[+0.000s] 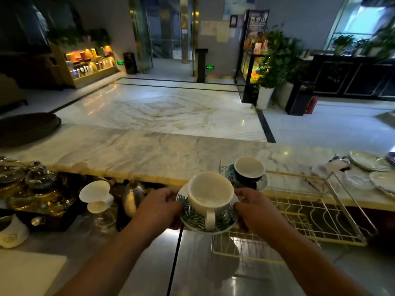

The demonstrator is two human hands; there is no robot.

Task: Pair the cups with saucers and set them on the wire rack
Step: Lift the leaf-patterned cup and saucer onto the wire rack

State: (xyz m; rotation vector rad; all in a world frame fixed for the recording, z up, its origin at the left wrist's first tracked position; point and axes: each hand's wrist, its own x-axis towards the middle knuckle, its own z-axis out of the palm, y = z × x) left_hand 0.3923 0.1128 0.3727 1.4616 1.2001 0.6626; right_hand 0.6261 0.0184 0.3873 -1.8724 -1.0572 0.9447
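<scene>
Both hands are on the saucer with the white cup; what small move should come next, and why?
Probably carry it slightly right and lower it onto the gold-edged wire rack, beside the dark cup on its saucer. The left hand and right hand hold the leaf-patterned saucer by its rim, the white ceramic cup already sits on it, and the pair is not yet set down.
</scene>
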